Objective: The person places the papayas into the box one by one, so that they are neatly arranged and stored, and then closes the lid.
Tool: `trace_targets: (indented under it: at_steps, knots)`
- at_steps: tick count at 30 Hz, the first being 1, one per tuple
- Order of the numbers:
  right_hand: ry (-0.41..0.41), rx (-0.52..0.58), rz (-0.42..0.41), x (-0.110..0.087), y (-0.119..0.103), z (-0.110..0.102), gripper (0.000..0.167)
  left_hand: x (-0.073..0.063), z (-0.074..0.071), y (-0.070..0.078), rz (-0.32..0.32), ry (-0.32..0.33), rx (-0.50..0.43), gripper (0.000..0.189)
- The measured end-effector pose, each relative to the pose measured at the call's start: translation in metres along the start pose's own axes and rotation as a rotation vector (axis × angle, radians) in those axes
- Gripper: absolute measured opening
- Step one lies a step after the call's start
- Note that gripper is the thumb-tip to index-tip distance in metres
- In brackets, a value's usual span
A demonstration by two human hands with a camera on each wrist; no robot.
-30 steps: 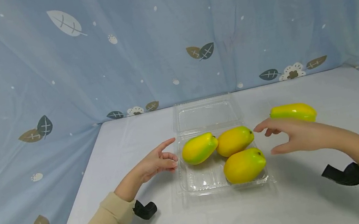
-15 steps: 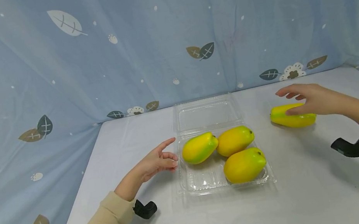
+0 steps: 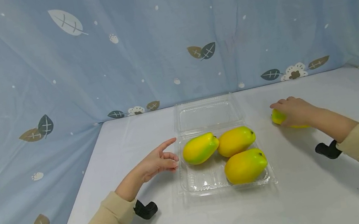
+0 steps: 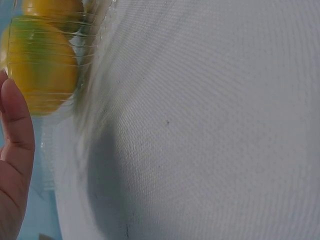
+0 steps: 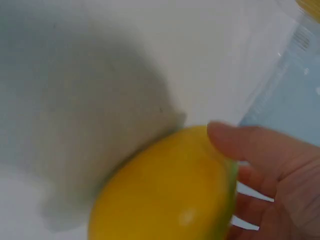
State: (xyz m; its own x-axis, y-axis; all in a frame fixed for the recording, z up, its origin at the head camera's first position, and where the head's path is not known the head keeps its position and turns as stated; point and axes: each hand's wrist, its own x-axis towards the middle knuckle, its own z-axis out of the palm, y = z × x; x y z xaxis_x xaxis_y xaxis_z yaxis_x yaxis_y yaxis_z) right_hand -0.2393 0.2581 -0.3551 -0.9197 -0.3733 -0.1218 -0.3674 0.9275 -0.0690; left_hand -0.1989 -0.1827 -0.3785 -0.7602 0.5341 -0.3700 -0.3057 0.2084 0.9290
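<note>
My right hand (image 3: 295,112) grips a yellow-green papaya (image 3: 277,116) on the table, right of the clear plastic box. In the right wrist view, the thumb lies along one side of this papaya (image 5: 165,192) and the other fingers curl round its far side. At the left edge of the box (image 3: 201,183), my left hand (image 3: 157,162) stays with its index finger extended and the others loosely bent, holding nothing. Inside the box lie three papayas: one at back left (image 3: 200,149), one at back right (image 3: 236,141), one at front right (image 3: 246,166).
The hinged lid (image 3: 208,117) of the box lies folded back behind it. A white cloth (image 3: 238,216) covers the table, and a blue leaf-print curtain (image 3: 153,34) hangs at the back and left. Black wrist mounts (image 3: 145,210) stick out from both sleeves.
From beside the box, my right hand has moved right and back over the lone papaya, then come down and closed round it. The left hand and the papayas in the box have stayed put.
</note>
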Motion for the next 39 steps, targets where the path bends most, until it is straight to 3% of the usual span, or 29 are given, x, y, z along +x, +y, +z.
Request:
trace_targets:
  at_steps: [7,16,26,39]
  knots:
    - [0.017,-0.034,0.01,0.006,-0.002,0.011,0.046,0.0,0.001,0.001,-0.005,-0.002,-0.004,0.081]
    - [-0.004,-0.071,0.001,0.008,-0.007,0.008,0.041,0.001,0.001,0.001,-0.005,-0.002,-0.008,0.082]
    - [-0.017,0.043,0.005,0.004,-0.012,-0.011,0.055,0.0,0.001,0.002,-0.005,-0.003,-0.007,0.081]
    - [0.043,0.162,-0.053,-0.003,-0.017,-0.033,0.057,0.0,0.0,0.001,-0.006,-0.001,-0.009,0.081]
